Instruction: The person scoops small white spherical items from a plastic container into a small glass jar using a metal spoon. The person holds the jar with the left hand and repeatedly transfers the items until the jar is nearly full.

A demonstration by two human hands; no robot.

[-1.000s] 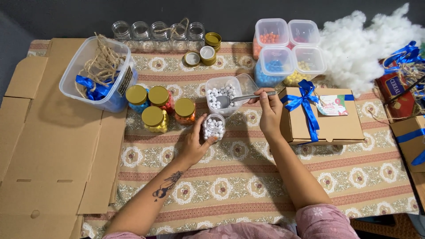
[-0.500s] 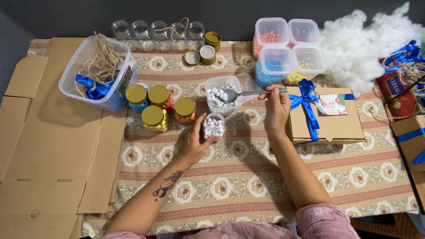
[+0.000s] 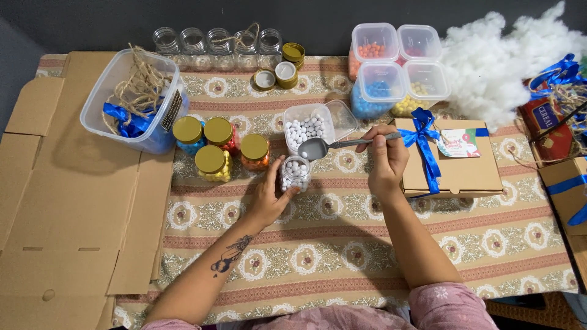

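Since the earlier frame the spoon (image 3: 333,146) has come out of the square tub of white beads (image 3: 307,127); its bowl now hangs just over the mouth of the small glass jar (image 3: 295,173), at the tub's near edge. What the bowl carries cannot be told from here. The right hand (image 3: 386,160) pinches the spoon's handle between thumb and curled fingers, closed tight on it, beside the brown gift box with the blue ribbon (image 3: 449,156). The left hand (image 3: 267,194) is half open, thumb and fingers cupped around the jar's side and touching the glass, steadying it upright on the patterned tablecloth (image 3: 342,244). White beads already fill much of the jar. Four gold-lidded jars (image 3: 220,146) of coloured beads stand just to its left. Behind them sits a clear bin of twine and blue ribbon (image 3: 137,104). Flattened cardboard (image 3: 55,201) lies further left.
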